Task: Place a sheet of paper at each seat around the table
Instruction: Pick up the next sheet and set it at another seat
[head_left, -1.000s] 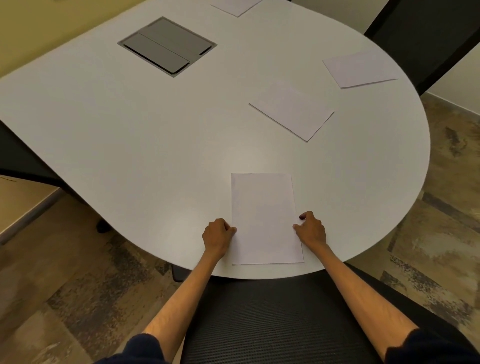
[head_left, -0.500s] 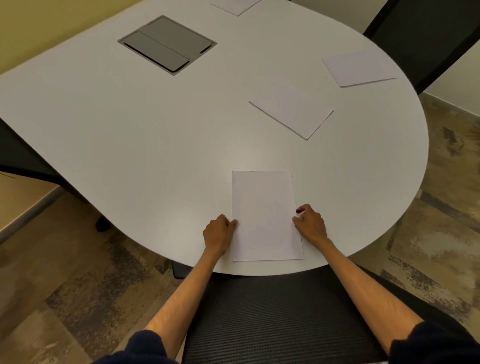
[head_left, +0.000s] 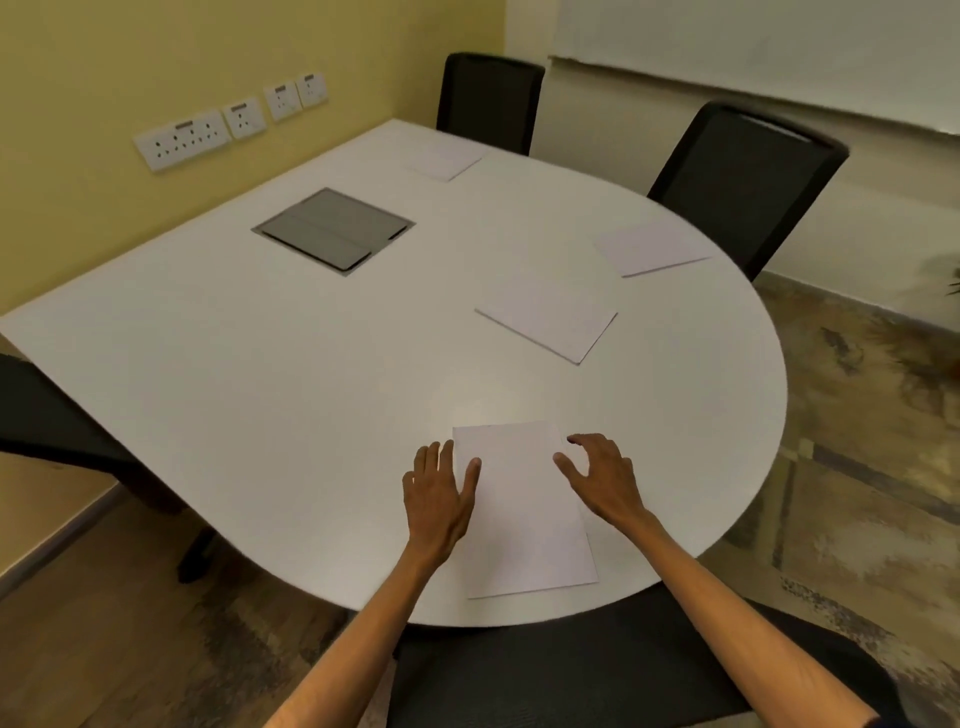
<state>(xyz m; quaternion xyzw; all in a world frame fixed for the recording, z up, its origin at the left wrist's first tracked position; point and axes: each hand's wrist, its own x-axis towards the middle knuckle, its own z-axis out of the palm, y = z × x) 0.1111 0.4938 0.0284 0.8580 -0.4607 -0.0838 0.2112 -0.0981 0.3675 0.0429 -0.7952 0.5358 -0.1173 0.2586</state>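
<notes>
While open, hands (head_left: 436, 493) (head_left: 605, 480) astride sheet (head_left: 522, 519).

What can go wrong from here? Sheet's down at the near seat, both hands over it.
1. The near white paper sheet lies close to the front edge of the white rounded table, and the thumb of the left hand overlaps it; pulling back could drag it off.
2. The black chair at the left edge has no sheet visible before it, while the mid-table white sheet lies at no seat; that seat may get missed.
</notes>
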